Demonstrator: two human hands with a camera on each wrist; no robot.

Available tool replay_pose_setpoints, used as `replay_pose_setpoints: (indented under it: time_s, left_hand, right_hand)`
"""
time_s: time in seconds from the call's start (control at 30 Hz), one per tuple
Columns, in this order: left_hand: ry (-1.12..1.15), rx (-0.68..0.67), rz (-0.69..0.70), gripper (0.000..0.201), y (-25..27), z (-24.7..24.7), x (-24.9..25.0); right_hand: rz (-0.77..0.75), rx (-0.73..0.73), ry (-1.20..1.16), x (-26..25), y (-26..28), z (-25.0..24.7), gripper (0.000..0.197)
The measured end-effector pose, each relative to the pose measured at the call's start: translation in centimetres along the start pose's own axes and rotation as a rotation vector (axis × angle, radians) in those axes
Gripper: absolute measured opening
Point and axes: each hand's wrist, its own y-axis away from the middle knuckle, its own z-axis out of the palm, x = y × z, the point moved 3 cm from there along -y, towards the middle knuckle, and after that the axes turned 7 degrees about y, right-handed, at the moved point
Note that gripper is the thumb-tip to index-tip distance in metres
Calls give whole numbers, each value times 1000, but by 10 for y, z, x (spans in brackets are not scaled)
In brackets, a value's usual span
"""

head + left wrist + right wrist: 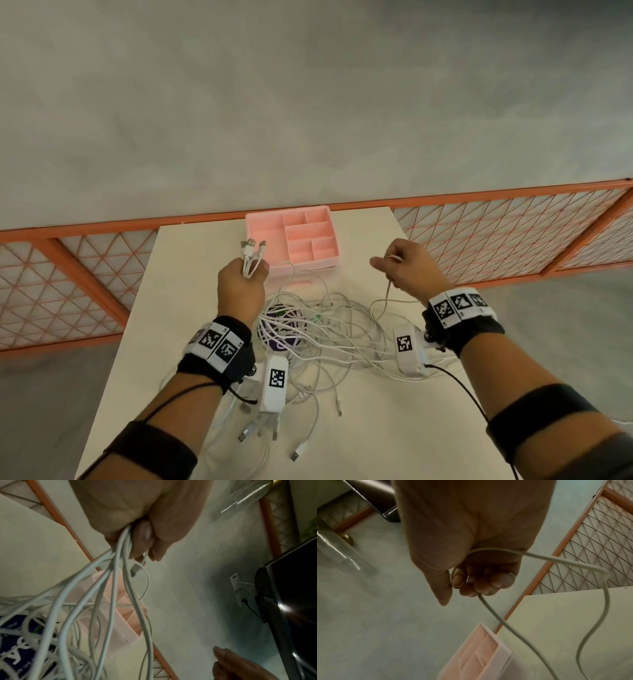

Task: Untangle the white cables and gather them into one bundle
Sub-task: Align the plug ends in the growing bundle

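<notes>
The left hand (240,291) clamps several thin white cables (318,329) near their plugs, collecting sorted ends above the tangle on the pale table (394,428). The right hand (412,265) pinches one strand, probably to draw it free.

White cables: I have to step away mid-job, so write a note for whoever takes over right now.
Left hand: grips several gathered cable ends, plugs sticking up.
Right hand: holds one cable lifted off the table.
Tangle: still on the table between the hands, near the pink tray.
Done: a few ends collected.
Left: free the remaining cables, add them to the left-hand bundle.
</notes>
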Motion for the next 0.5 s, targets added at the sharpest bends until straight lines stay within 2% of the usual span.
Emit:
replay_pose_setpoints:
  time_s: [0.07, 0.2, 0.3, 0.43, 0.5]
  left_hand:
    - [56, -44, 17, 16, 1, 4, 7]
    - [126, -165, 105, 19, 10, 14, 32]
    - [159, -219, 146, 22, 13, 24, 48]
    - [340, -291, 35, 25, 17, 36, 60]
    - [353, -300, -14, 24, 19, 43, 58]
  right_hand:
    - [5, -32, 13, 1, 3, 6, 31]
    - [-17, -177, -5, -12, 11, 20, 29]
    - [-45, -193, -98, -28, 17, 24, 28]
    - [-46, -176, -405, -52, 21, 20, 24]
    - [-67, -179, -521, -65, 22, 18, 19]
